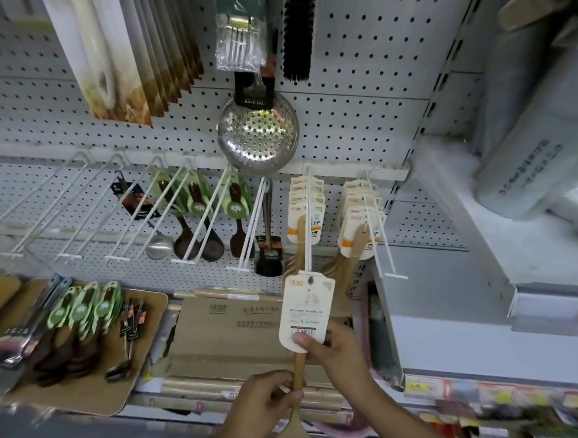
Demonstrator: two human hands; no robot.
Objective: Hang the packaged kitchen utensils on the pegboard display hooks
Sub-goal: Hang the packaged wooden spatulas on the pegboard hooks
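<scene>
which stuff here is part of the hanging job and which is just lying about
Job: wooden spatula with its card, left hand, right hand, hook, pegboard.
Lying about: cardboard box, skimmer, plastic-wrapped rolls.

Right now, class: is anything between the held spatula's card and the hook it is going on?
Nothing visible blocks it. The card of the wooden spatula meets the hook at its front tip; the spatulas already hanging sit farther back.

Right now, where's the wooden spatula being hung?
Head view, lower centre: the wooden spatula is held by both hands, its card at the tip of the hook holding matching spatulas, right of the black spatula.
</scene>
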